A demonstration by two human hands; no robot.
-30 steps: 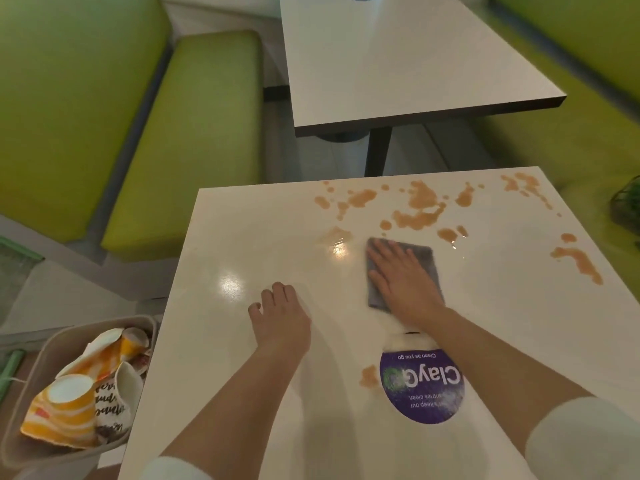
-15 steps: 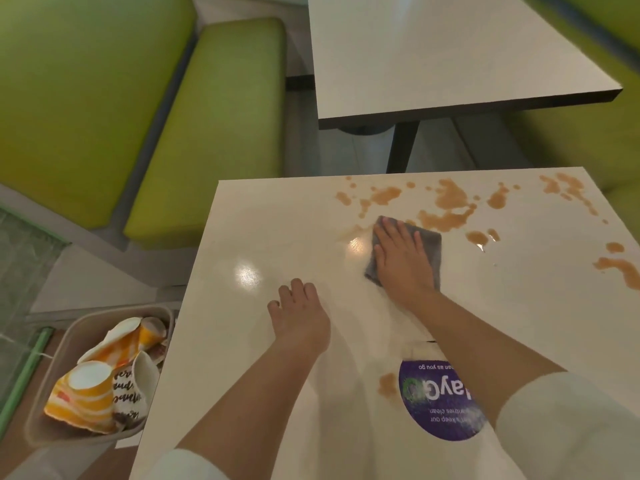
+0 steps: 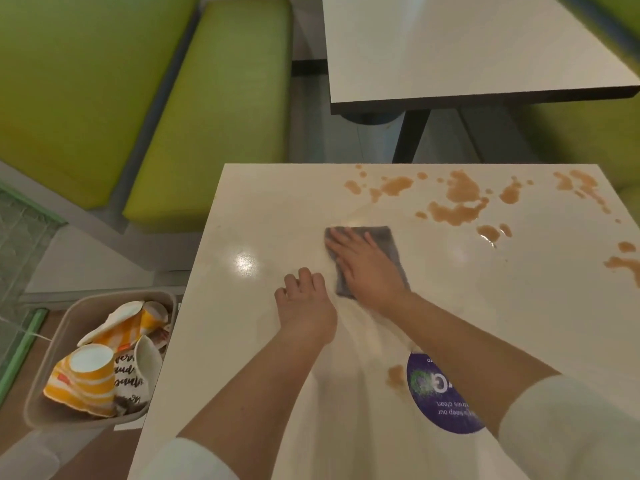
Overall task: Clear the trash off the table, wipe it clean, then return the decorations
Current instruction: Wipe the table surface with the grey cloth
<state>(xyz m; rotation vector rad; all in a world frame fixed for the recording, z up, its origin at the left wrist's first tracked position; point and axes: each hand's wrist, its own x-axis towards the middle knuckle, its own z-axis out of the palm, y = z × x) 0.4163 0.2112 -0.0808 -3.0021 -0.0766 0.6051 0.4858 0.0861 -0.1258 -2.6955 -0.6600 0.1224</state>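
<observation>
**Table half wiped, spills still ahead of the cloth**

Table [image 3: 242, 341] carries brown spills [image 3: 457, 202] across its far and right parts, and one small spot [image 3: 394, 375] lies just beside a round purple sticker [image 3: 440, 400] near the person. A grey cloth [image 3: 388, 240] lies flat at the middle, with the right hand [image 3: 363, 268] pressed on it, fingers straight and spread. The left hand [image 3: 304, 303] rests on the bare table just beside the cloth, fingers loosely curled, holding nothing. Nothing lies between the cloth and the spills.

Beside the table's left edge, lower down, a beige bin [image 3: 45, 393] holds crumpled orange-striped paper cups [image 3: 86, 375] and wrappers. Green benches [image 3: 214, 116] and a second table [image 3: 450, 46] stand beyond.

Compared with half a second ago, the cloth and right hand have slid left and nearer, away from the spills; the left hand's fingers have curled more.
</observation>
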